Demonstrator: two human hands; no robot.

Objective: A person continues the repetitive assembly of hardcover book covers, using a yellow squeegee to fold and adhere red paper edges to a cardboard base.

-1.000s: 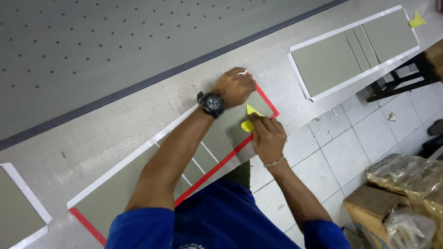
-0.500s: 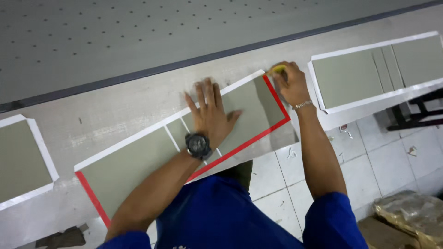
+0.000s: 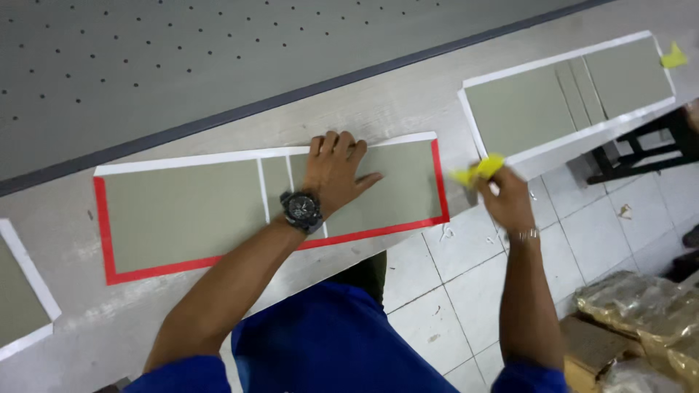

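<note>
A long grey-green board piece (image 3: 182,215) with red edging on three sides and a white strip along its far edge lies on the worktable (image 3: 393,109). My left hand (image 3: 335,171), with a black wristwatch, presses flat on the board near its right half, fingers spread. My right hand (image 3: 502,200) hovers off the table edge to the right of the board and holds a small yellow scraper (image 3: 477,171) between its fingers.
A second grey-green board with white edging (image 3: 568,94) lies at the right, a yellow scrap (image 3: 673,57) at its far corner. Another board (image 3: 18,291) shows at the left edge. A perforated grey bed (image 3: 182,51) runs behind. Tiled floor, plastic bags (image 3: 641,313) and a black stand (image 3: 648,149) lie below right.
My left hand stayed flat on the board while the view shifted. My right hand left the board's right end and moved off the table edge with the yellow scraper.
</note>
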